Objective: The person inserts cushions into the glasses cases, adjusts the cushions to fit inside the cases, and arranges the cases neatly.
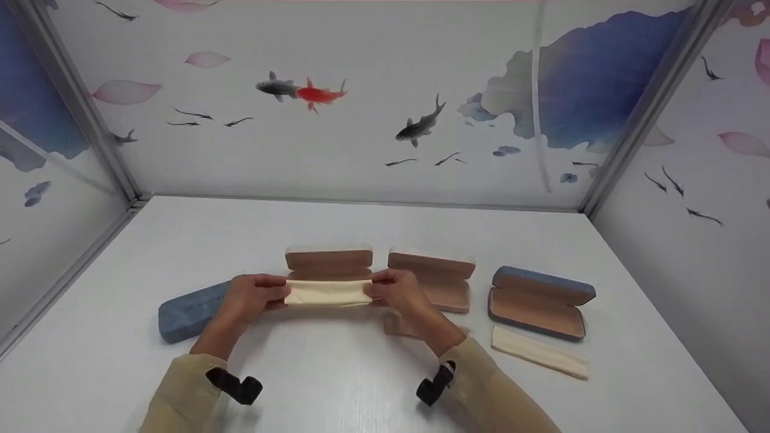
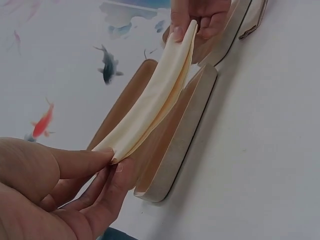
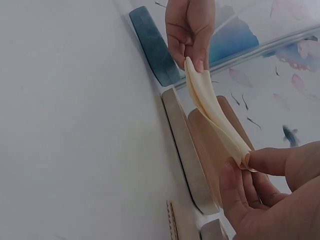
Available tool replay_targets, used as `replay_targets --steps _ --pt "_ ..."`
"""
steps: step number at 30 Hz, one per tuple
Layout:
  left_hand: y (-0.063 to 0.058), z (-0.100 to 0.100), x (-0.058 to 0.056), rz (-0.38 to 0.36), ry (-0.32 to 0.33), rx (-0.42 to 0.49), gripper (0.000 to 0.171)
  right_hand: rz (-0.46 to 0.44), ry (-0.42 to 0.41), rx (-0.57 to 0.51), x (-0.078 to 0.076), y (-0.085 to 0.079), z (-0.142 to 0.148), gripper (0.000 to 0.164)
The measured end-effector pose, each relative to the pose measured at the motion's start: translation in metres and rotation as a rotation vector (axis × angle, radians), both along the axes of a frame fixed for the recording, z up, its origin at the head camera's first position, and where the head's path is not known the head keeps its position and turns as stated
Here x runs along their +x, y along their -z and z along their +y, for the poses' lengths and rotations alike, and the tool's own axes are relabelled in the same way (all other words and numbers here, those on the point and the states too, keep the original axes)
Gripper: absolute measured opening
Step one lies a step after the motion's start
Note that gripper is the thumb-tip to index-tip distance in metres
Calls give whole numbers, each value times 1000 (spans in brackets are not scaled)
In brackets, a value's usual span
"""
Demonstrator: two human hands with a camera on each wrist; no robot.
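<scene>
Lit softly and fairly brightly in the head view, seemingly from overhead; glossy on the table (image 1: 337, 376) near six o'clock, stretched toward the corners. Dim and greyish in both wrist views; in the left, shadowed beside the case (image 2: 181, 140) toward five o'clock, sharp on the cloth (image 2: 152, 97), softer on the red fish (image 2: 43, 121) at nine.

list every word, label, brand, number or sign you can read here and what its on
None: no word, label, brand, number or sign can be read in any view.
The folded cream cloth, pinched by the left hand and right hand: no lettering visible.
The closed blue case: nothing legible; any small mark is too blurred to read.
The wall: pictures, no readable text.
</scene>
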State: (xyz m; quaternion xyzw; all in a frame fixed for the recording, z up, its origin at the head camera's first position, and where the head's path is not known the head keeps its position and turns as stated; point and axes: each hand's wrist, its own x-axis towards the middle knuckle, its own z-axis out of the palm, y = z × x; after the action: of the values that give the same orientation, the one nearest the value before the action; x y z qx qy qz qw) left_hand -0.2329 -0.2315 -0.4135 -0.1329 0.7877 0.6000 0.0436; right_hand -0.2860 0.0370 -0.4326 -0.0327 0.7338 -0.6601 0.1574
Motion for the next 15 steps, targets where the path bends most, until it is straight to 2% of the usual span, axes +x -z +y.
replay_targets --steps 7,15 --pt "-6 1 -9 -16 -34 -50 35 25 28 68 -8 -2 -7 23" --pt "-3 1 -22 -18 -36 -56 34 56 69 165 -17 -6 -14 18"
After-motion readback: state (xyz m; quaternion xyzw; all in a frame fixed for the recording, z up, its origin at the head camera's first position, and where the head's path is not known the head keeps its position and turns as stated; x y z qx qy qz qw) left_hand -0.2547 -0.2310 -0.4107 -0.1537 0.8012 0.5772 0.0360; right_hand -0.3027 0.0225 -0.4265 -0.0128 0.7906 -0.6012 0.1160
